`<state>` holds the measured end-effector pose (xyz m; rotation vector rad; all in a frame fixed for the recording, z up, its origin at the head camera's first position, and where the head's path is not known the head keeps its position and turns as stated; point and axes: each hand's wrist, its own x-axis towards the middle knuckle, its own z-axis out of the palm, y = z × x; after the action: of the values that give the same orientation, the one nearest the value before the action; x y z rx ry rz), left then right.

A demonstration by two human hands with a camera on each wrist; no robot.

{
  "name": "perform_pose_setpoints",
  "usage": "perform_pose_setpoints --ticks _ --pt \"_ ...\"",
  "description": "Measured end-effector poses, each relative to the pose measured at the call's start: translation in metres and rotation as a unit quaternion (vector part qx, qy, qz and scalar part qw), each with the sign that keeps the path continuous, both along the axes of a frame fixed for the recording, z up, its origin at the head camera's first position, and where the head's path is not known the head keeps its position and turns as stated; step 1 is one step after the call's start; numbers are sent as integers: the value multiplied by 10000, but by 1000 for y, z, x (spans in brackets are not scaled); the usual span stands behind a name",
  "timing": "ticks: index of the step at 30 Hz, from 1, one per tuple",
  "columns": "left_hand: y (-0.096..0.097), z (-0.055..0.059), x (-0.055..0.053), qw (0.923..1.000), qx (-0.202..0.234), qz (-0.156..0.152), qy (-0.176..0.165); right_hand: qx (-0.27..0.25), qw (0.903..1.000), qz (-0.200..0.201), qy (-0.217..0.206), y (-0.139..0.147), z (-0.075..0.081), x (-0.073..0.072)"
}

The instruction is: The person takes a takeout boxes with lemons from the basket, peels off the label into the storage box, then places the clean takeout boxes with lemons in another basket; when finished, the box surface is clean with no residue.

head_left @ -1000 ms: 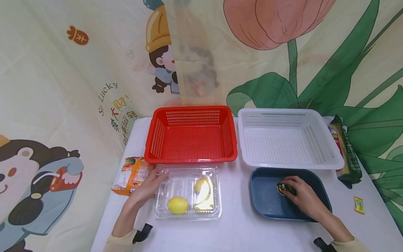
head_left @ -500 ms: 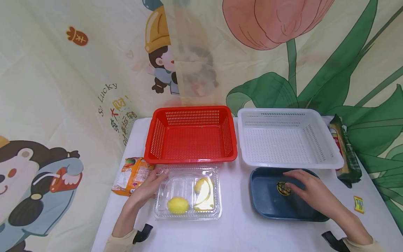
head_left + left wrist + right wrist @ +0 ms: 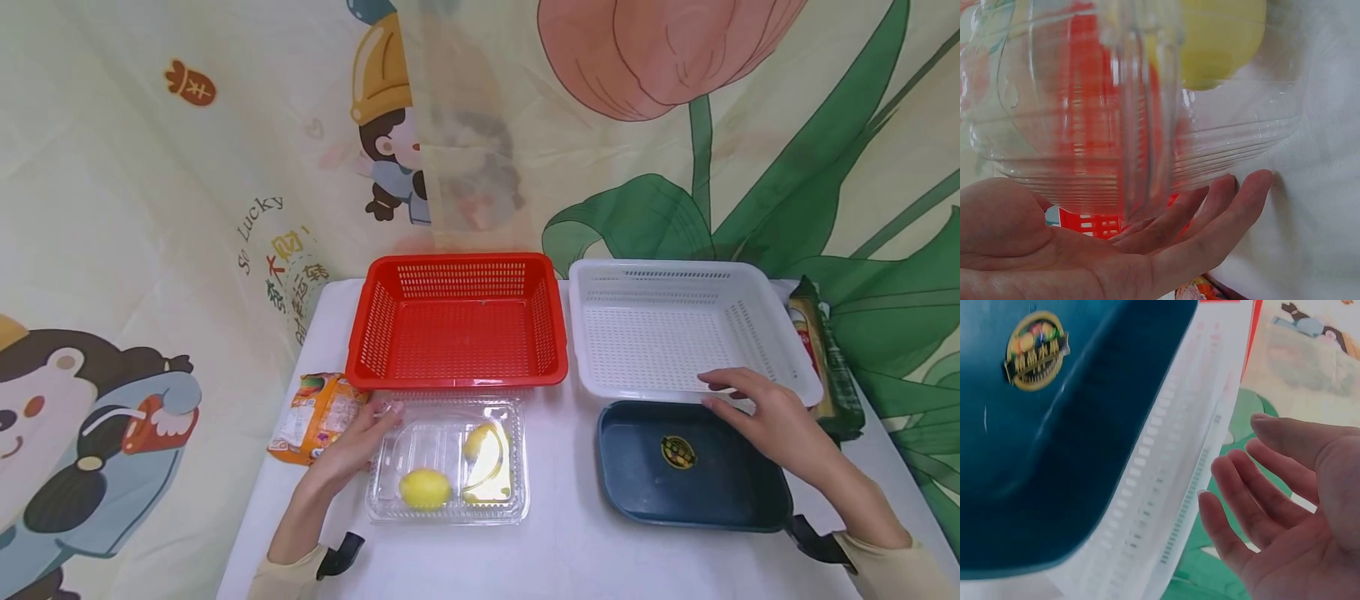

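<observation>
In the head view, my left hand [image 3: 351, 446] rests against the left side of a clear plastic clamshell box [image 3: 397, 510], fingers extended. The left wrist view shows its fingers [image 3: 1210, 250] along the ridged wall of the box. Inside lie a lemon [image 3: 425, 489] and a second yellow fruit [image 3: 477, 442], partly masked by glare. My right hand [image 3: 783, 429] hovers over the back right rim of a dark blue tray [image 3: 637, 508], near the white basket [image 3: 693, 397]. The right wrist view shows that hand holding nothing, its fingers loosely spread. A round fruit label [image 3: 678, 452] is on the tray floor.
A red basket [image 3: 456, 382] stands behind the clear box. To the left lies an orange snack packet [image 3: 318, 417], partly behind my left hand. A long green packet [image 3: 828, 358] leans at the white basket's right side. A patterned cloth hangs behind the white-covered table [image 3: 558, 467].
My right hand has risen from the label inside the blue tray and moved back and right to its rim. The arm now covers the small yellow packet's spot. My left hand stays put.
</observation>
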<state>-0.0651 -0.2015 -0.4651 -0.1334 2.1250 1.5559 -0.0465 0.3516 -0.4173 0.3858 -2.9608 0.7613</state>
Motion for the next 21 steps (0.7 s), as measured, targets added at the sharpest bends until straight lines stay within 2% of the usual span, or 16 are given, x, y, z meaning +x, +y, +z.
perform_pose_setpoints --ticks 3,9,21 --pt "0 1 0 10000 -39 8 -28 -78 9999 -125 31 8 2 -6" --pt "-1 1 0 10000 -15 -1 -20 -115 9988 -317 355 28 7 -17" --pt "1 -1 1 10000 -77 37 -23 -215 9966 -626 489 54 7 -42"
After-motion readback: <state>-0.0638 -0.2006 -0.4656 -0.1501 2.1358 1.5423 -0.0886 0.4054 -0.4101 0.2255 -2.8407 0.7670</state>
